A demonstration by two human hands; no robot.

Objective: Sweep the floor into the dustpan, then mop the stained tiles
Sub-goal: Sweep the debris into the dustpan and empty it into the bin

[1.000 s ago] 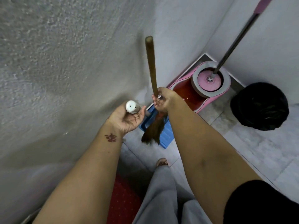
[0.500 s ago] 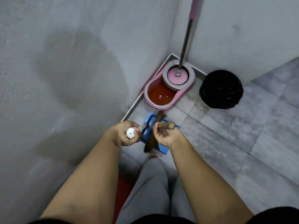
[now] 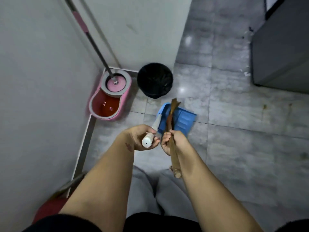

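Observation:
My left hand (image 3: 139,137) grips the white handle (image 3: 148,140) of a blue dustpan (image 3: 181,120), whose pan sits low over the grey tiles just ahead of my hands. My right hand (image 3: 173,141) holds a brown broom (image 3: 172,118) by its stick; the bristles point forward over the dustpan and the stick end runs back along my forearm. In the corner stands a pink mop bucket (image 3: 109,99) holding reddish water, and the mop (image 3: 93,46) rests in its spinner, leaning on the wall. Brown stains (image 3: 265,107) mark the tiles at the right.
A black bin (image 3: 154,80) stands beside the bucket against the wall. A grey cabinet (image 3: 280,54) fills the far right. White walls close in on the left. A red mat (image 3: 48,208) lies at the lower left. My grey trouser legs are below.
The view has swung to the right and away from the corner. The broom has tipped over, so its stick end now points back at me. The dustpan has moved right with my hands.

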